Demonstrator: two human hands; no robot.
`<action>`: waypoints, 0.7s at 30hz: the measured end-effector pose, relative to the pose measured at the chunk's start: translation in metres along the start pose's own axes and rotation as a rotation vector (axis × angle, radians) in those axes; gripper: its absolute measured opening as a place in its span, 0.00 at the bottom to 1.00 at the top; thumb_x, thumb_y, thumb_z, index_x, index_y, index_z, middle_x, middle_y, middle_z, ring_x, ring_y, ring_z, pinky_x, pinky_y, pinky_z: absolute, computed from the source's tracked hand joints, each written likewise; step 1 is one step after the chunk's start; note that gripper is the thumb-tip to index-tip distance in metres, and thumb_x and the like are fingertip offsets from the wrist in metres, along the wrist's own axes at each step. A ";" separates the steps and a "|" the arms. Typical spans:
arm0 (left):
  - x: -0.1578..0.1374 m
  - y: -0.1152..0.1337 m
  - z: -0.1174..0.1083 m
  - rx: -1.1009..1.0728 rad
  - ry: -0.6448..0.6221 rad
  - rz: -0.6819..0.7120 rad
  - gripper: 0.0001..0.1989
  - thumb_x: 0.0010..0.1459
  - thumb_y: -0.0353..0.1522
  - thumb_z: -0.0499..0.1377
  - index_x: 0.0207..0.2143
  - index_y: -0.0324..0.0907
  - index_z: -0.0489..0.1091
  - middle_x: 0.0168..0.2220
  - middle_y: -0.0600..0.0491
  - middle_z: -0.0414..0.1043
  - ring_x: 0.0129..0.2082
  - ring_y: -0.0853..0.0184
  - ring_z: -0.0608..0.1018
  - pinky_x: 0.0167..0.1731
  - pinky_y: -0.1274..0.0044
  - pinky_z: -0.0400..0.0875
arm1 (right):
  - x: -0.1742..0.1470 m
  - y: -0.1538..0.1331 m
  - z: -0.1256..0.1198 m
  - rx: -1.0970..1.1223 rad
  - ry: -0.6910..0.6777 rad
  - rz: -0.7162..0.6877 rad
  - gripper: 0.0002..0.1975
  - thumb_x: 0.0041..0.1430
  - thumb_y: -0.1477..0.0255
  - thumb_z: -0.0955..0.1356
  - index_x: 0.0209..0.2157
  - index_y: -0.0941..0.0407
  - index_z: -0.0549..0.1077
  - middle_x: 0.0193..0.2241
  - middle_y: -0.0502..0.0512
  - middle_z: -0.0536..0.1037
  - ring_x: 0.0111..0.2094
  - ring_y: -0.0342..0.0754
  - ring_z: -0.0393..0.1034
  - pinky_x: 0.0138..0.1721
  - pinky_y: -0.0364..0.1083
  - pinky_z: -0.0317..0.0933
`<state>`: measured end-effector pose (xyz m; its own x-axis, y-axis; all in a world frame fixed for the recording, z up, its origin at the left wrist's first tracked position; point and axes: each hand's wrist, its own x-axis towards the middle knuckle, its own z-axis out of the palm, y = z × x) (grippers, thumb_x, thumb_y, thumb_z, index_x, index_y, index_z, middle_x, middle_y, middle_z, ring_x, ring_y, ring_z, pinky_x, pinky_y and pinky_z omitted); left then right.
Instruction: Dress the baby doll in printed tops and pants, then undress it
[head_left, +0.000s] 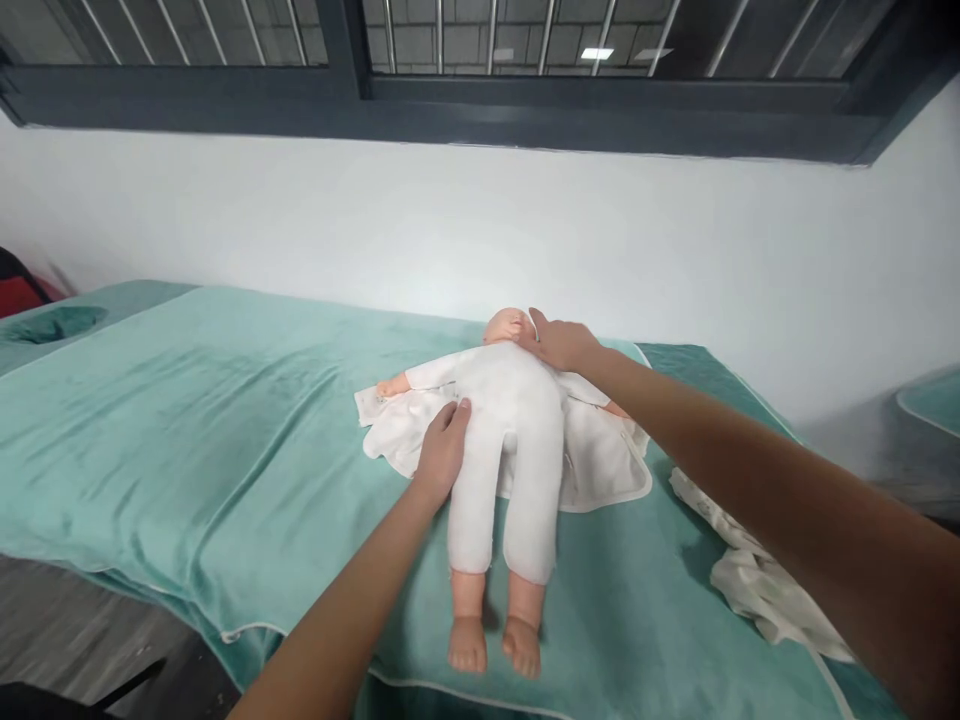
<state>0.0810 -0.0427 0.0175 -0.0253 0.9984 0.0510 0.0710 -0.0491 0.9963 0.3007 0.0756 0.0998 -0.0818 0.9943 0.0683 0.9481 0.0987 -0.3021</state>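
A baby doll (pixel 514 400) with a white cloth body lies on its back, feet toward me, on an opened white baby garment (pixel 600 460). Its bare feet rest on the green cover, and its arms stretch out sideways over the garment. My left hand (pixel 444 448) grips the doll's side at the hip, thumb uppermost; some of its fingers are hidden. At the doll's neck and cheek, my right hand (pixel 562 345) holds on with the thumb beside the face and the other fingers near the neck.
The green cover (pixel 187 420) drapes a bed along a white wall (pixel 300 220). Crumpled white cloth (pixel 765 580) lies at the right, partly behind my right forearm. A dark-framed window (pixel 450 110) with bars sits above. Something red and black (pixel 19 285) stands at the far left.
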 end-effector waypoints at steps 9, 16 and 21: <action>0.037 -0.019 0.012 0.747 0.147 0.239 0.17 0.67 0.32 0.43 0.45 0.39 0.70 0.40 0.41 0.77 0.39 0.56 0.79 0.39 0.68 0.69 | 0.004 -0.111 0.042 -0.266 -0.099 -0.544 0.18 0.65 0.64 0.63 0.54 0.56 0.68 0.55 0.63 0.70 0.54 0.59 0.64 0.49 0.53 0.60; 0.049 -0.020 0.009 1.091 0.001 0.454 0.15 0.61 0.22 0.48 0.46 0.34 0.70 0.49 0.36 0.73 0.54 0.50 0.72 0.51 0.62 0.66 | 0.029 -0.123 0.061 -0.211 -0.248 -0.457 0.16 0.59 0.59 0.69 0.45 0.53 0.73 0.44 0.57 0.79 0.41 0.55 0.73 0.37 0.48 0.61; 0.056 -0.018 0.003 1.216 0.164 0.506 0.15 0.63 0.25 0.48 0.49 0.41 0.67 0.52 0.40 0.71 0.55 0.50 0.69 0.52 0.55 0.63 | 0.026 -0.099 0.047 -0.101 -0.106 -0.395 0.16 0.62 0.59 0.65 0.49 0.50 0.71 0.49 0.52 0.77 0.46 0.52 0.71 0.36 0.45 0.59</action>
<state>0.0814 0.0144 0.0017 0.1555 0.8584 0.4888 0.9474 -0.2697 0.1723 0.1905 0.0937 0.0870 -0.4710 0.8800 0.0607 0.8626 0.4739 -0.1769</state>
